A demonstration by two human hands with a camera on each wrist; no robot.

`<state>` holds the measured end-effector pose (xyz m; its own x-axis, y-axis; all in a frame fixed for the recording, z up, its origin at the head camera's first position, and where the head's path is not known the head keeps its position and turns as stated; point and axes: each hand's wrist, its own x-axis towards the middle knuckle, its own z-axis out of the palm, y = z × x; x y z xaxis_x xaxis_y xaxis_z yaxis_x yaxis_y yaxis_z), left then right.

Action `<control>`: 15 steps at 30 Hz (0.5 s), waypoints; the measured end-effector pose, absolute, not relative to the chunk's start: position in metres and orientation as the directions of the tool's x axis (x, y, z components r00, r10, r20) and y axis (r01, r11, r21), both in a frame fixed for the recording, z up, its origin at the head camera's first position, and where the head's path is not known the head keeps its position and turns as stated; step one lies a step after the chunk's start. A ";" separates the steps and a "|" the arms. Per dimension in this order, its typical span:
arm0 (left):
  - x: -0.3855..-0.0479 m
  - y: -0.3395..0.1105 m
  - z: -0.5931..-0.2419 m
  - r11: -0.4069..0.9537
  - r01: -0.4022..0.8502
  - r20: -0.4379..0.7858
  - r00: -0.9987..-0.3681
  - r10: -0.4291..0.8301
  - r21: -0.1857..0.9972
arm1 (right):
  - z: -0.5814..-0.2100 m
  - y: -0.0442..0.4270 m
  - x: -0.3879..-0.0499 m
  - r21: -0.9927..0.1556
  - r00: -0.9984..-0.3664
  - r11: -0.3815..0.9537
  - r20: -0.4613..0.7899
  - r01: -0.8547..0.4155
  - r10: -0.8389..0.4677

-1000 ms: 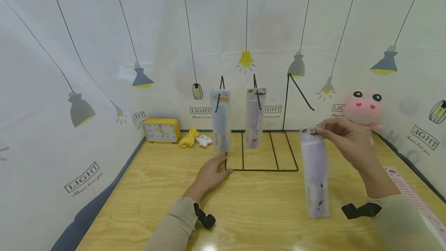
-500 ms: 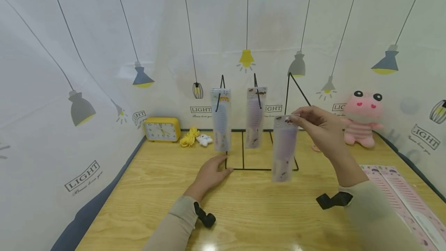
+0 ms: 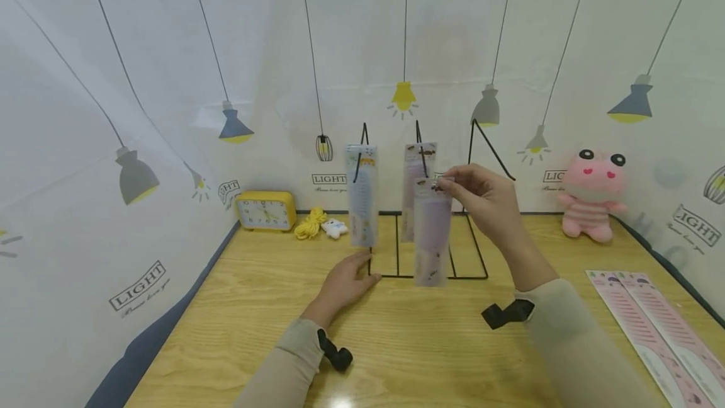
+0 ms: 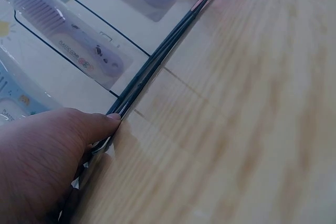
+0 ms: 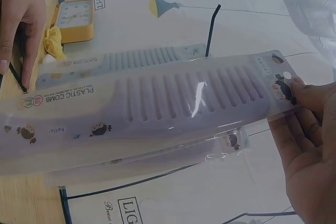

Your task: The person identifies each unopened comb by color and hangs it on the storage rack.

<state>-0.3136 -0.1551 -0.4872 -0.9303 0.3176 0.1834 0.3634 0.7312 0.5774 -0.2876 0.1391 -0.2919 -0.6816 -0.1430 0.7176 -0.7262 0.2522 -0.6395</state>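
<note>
In the head view my right hand (image 3: 493,203) pinches the top edge of a packaged purple comb (image 3: 433,238), which hangs upright. It is in front of a second packaged purple comb (image 3: 409,206) on the middle hook of a black wire rack (image 3: 477,247) and partly hides it. A packaged blue comb (image 3: 362,206) is on the left hook; the right hook carries nothing. My left hand (image 3: 342,285) grips the rack's front left base corner, its thumb on the wire in the left wrist view. The held pack's hole (image 5: 286,75) shows beside my right thumb.
Two long pink packages (image 3: 630,317) lie side by side at the right of the wooden table (image 3: 396,345). A pink plush toy (image 3: 591,200) sits at the back right. Back left are a yellow clock (image 3: 265,211), yellow cord (image 3: 309,224) and a small white figure (image 3: 334,228).
My right hand has carried the purple comb leftward and slightly up, from beside the rack to in front of the middle hook. My left hand has stayed on the rack's corner.
</note>
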 end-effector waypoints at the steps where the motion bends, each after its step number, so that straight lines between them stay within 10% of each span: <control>1: -0.314 -0.155 -0.487 0.730 0.364 0.183 -0.930 0.318 0.578 | -0.292 0.138 -0.289 -0.643 -0.683 0.247 0.717 -0.725 -0.140; 15: -0.315 -0.156 -0.489 0.736 0.365 0.181 -0.930 0.321 0.570 | -0.278 0.123 -0.279 -0.673 -0.713 0.247 0.689 -0.697 -0.132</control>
<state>-0.3149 -0.1556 -0.4888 -0.9296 0.3213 0.1808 0.3652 0.7361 0.5698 -0.2791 0.1234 -0.2779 -0.7126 -0.1320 0.6890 -0.6968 0.2475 -0.6732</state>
